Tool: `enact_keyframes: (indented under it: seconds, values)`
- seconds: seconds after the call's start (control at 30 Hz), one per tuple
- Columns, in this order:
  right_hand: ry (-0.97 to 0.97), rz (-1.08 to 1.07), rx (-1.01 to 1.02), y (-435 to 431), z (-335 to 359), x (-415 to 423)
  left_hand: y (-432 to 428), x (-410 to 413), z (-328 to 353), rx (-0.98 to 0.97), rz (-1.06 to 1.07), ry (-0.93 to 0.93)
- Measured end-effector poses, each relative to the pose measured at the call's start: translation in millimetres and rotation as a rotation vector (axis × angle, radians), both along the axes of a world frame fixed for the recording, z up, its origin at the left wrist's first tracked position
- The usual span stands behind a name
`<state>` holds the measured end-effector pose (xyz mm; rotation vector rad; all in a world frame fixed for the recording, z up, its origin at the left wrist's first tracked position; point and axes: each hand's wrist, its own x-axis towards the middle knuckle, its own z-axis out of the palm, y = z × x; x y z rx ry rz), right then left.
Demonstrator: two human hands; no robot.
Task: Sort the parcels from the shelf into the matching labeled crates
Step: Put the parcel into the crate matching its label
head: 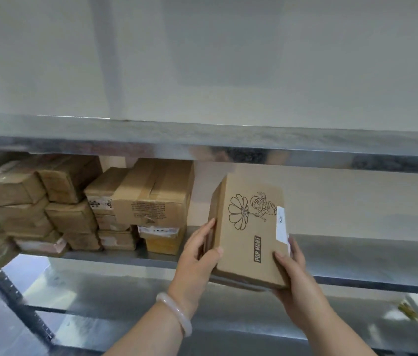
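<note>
Both hands, left (pixel 197 255) and right (pixel 294 273), gripped brown POP MART parcel (pixel 251 235), flower print, long axis pointing away, tilted up.

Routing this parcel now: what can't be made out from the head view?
- Labeled crates: outside the head view.
- White label on the brown cardboard box with flower drawing: text too small; wraps round the side.
- Stacked brown cardboard parcels: labels blurred, stack cut by left edge.
</note>
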<state>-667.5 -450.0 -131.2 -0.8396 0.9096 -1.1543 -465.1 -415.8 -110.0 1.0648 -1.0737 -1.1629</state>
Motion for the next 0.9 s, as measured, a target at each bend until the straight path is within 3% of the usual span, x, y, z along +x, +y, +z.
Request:
enact_keyframes:
  seconds: [0.13,0.23,0.33,0.43,0.57,0.63,0.77,0.9]
  values:
    - [-0.026,-0.032,-0.029,45,13,17,40,18,8,-0.08,-0.045,0.059]
    - [0.061,0.011,-0.148,77,32,36,70,36,13,-0.093,-0.041,0.04]
    - [0.121,-0.042,-0.241,106,42,59,94,56,21,-0.115,0.099,-0.207]
    - [0.4,-0.09,-0.391,128,46,87,114,77,23,-0.078,0.294,-0.454]
    - [0.882,-0.068,-0.705,151,48,135,146,108,26,0.026,0.245,-0.328]
    - [1.033,-0.026,-0.857,164,47,162,166,126,29,0.025,0.276,-0.257]
    - [1.062,0.104,-1.052,189,49,211,205,168,32,0.007,0.401,-0.108]
    - [1.007,0.259,-1.108,212,54,259,250,212,32,-0.033,0.481,0.04]
